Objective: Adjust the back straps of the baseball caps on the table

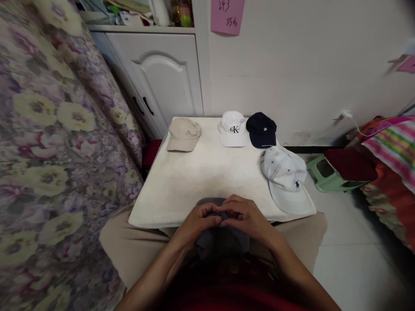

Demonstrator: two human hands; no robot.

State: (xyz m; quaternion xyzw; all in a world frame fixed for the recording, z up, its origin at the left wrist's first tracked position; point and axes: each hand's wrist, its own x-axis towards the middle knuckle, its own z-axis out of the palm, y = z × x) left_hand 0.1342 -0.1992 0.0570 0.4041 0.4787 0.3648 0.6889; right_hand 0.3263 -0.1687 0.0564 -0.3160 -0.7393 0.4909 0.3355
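A dark grey cap (223,244) lies at the near edge of the table, partly over my lap. My left hand (201,222) and my right hand (244,216) meet on it, fingers curled and thumbs close together, gripping a bit of its fabric or strap. The exact part between the fingertips is hidden. Part of the cap shows beyond my fingers. On the table (194,181) past my hands are a beige cap (184,134), a white cap (232,129) with dark letters, and a navy cap (262,129). A larger pale grey cap (287,179) sits at the right edge.
A flowered curtain (48,151) hangs along the left side. Behind the table stand a white cabinet (162,77) and a wall with a pink note (227,17). To the right are a green stool (327,172) with a dark red top and a striped cloth (392,147).
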